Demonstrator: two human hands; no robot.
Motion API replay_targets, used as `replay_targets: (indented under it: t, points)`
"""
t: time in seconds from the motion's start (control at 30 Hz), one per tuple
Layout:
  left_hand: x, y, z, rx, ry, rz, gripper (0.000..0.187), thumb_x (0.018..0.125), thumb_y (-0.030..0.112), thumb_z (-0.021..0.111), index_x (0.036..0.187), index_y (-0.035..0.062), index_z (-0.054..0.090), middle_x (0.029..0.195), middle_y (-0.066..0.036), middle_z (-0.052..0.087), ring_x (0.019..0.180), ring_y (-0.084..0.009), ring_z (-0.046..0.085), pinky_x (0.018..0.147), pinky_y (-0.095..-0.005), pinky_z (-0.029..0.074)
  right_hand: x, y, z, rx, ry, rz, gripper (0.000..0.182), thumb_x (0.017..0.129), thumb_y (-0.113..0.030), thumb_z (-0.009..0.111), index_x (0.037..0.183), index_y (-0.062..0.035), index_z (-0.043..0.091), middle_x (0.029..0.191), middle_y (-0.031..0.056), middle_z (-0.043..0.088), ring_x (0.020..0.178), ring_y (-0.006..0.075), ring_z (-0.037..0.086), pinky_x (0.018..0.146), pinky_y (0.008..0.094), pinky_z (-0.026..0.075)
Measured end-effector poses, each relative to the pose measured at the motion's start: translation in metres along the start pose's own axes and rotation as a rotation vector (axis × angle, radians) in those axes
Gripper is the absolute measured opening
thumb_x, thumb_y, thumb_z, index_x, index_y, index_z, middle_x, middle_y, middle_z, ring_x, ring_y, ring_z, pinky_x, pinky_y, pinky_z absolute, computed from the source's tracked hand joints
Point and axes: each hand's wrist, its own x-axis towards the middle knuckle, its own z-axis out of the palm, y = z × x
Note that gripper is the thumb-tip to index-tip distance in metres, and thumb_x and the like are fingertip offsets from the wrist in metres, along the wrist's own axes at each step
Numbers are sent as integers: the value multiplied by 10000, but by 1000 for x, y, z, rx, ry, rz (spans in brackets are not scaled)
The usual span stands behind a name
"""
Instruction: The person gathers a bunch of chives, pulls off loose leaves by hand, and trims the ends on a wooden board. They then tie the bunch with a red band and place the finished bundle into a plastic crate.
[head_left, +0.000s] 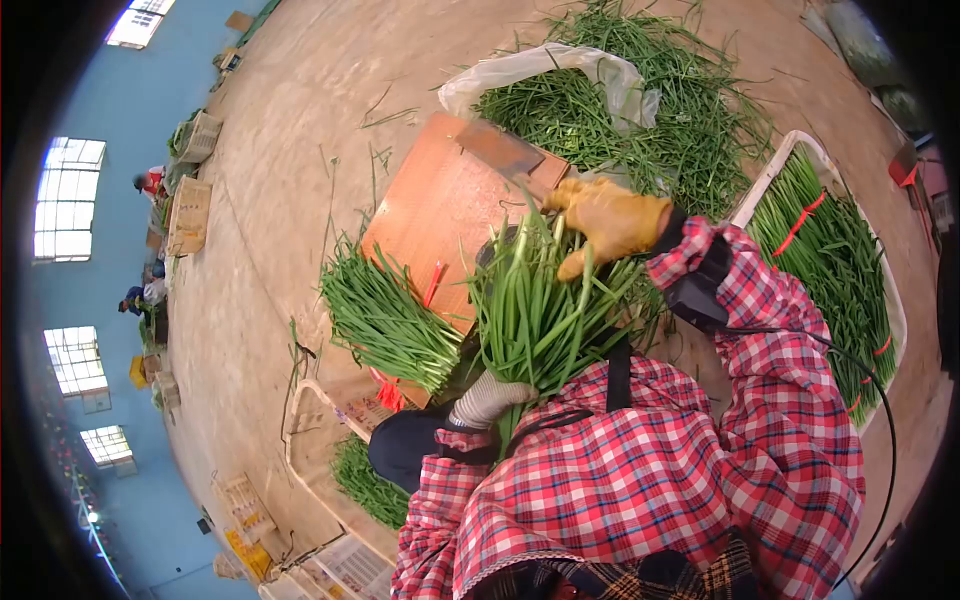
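Note:
My left hand (490, 402), in a pale knit glove, is wrapped round the lower part of a loose bunch of green chives (540, 310) at my lap. The bunch's pale ends point up and away from me. At those ends is my right hand (615, 218) in a yellow-orange glove, its thumb and fingers around some stalks; the exact grip is partly hidden. Left of the bunch, a neat pile of chives (390, 315) lies on the edge of an orange-brown board (420, 210). A flat dark metal piece (500, 150) rests across the board's far end.
A large heap of chives (670, 110) with a clear plastic bag (600, 65) lies beyond the board. To the right stands a crate (895, 290) of red-tied bunches. Another crate (295, 425) holding chives is at lower left. Red ties (390, 392) hang near the pile.

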Motion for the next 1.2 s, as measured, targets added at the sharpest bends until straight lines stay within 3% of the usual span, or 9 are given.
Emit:
replay_targets:
  t: [0.13, 0.23, 0.4, 0.53, 0.6, 0.83, 1.0, 1.1, 1.2]
  points:
    - [-3, 6, 7, -29, -7, -18, 542, 717, -37, 629, 1243, 12, 510, 1093, -72, 619, 949, -179, 593, 838, -295, 496, 10, -8, 11, 304, -296, 213, 485, 729, -427, 682, 1067, -79, 663, 1136, 160, 591, 1094, 327, 529, 918, 406, 439]
    - [-5, 9, 13, -88, 19, 13, 563, 733, -22, 642, 1274, 14, 488, 1145, -74, 601, 1011, -182, 576, 877, -299, 480, 5, 8, 61, 507, -29, 279, 374, 756, -303, 639, 1052, -75, 662, 1132, 113, 602, 1072, 335, 539, 880, 401, 465]
    - [-5, 13, 25, -197, 39, 57, 578, 758, 17, 667, 1301, 14, 470, 1197, -70, 581, 1074, -177, 546, 921, -301, 447, 0, 5, 107, -209, 493, 238, 267, 719, -184, 612, 981, -133, 631, 1187, 74, 553, 1071, 222, 521, 955, 397, 336]
    - [-10, 5, 19, -154, 102, 28, 559, 759, 28, 677, 1285, 10, 487, 1191, -74, 591, 1066, -179, 555, 917, -294, 449, -11, 76, 29, -488, 247, 622, 159, 773, -249, 584, 763, -132, 691, 864, 59, 614, 934, 241, 600, 772, 433, 445]
    - [-10, 1, 15, -121, 119, 43, 544, 763, 34, 681, 1274, 7, 496, 1180, -77, 599, 1058, -181, 560, 923, -294, 448, -40, 112, 15, -715, 437, 875, 463, 825, -489, 591, 1024, -81, 678, 906, 135, 644, 847, 263, 632, 725, 380, 483]
    - [-2, 2, 23, -194, 90, 33, 597, 714, -43, 645, 1285, -4, 478, 1195, -102, 591, 1088, -213, 563, 964, -339, 447, 14, 26, 32, 1105, 204, 393, 470, 913, -471, 495, 1111, -61, 612, 837, 67, 647, 716, 120, 590, 670, 329, 480]
    - [-6, -8, 20, -159, 84, 63, 482, 791, 24, 665, 1244, -24, 511, 1155, -88, 604, 1016, -169, 569, 921, -292, 457, 8, 77, 42, -185, 584, 318, 335, 864, -230, 593, 1147, -50, 590, 809, 138, 655, 692, 222, 639, 649, 356, 493]
    - [-4, -7, 13, -187, 73, 76, 476, 791, 23, 665, 1240, -22, 516, 1138, -83, 611, 999, -163, 573, 912, -288, 460, -23, 97, -10, 286, 439, 714, 575, 819, -344, 634, 1309, -75, 498, 1018, 192, 649, 902, 286, 646, 790, 371, 496]
    - [-2, -9, 15, -212, 71, 57, 499, 775, -8, 652, 1252, -16, 507, 1154, -90, 607, 1028, -182, 573, 930, -305, 455, -24, 55, -16, 701, 114, 206, 802, 794, -369, 684, 1434, -51, 319, 1268, 198, 527, 1066, 302, 572, 923, 381, 441]
